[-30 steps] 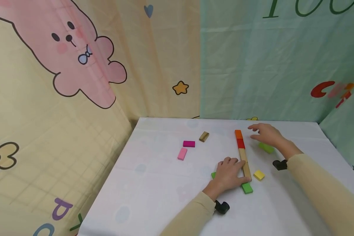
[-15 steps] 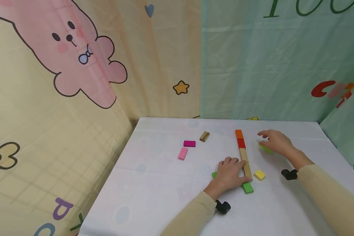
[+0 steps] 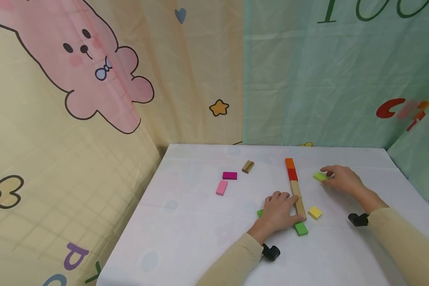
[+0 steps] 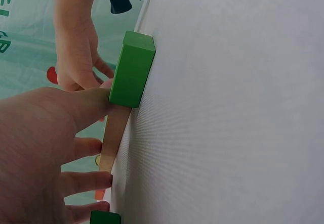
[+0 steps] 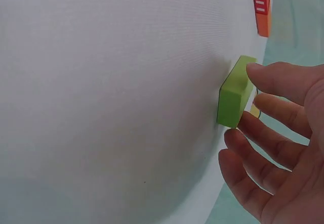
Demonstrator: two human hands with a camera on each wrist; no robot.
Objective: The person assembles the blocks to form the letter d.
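My left hand (image 3: 277, 210) rests at the row of blocks, its index finger and thumb against the pale wooden blocks (image 3: 296, 190). Beyond them in line lie a red block (image 3: 292, 174) and an orange block (image 3: 289, 163). A green block (image 3: 301, 228) sits at the near end, just past the thumb (image 4: 91, 102). Another green block (image 3: 259, 213) shows partly from behind the left hand. My right hand (image 3: 343, 180) is at the light green block (image 5: 235, 92); its thumb overlaps the block's top edge and the fingers are spread loosely around it.
A yellow block (image 3: 315, 212) lies right of the row. Farther left are a magenta block (image 3: 230, 175), a pink block (image 3: 221, 188) and a brown wooden block (image 3: 248, 167). The white table (image 3: 186, 238) ends at a printed curtain (image 3: 314, 79).
My right hand has moved right and toward me, away from the far end of the row, and come down to the light green block. The left hand stays in place.
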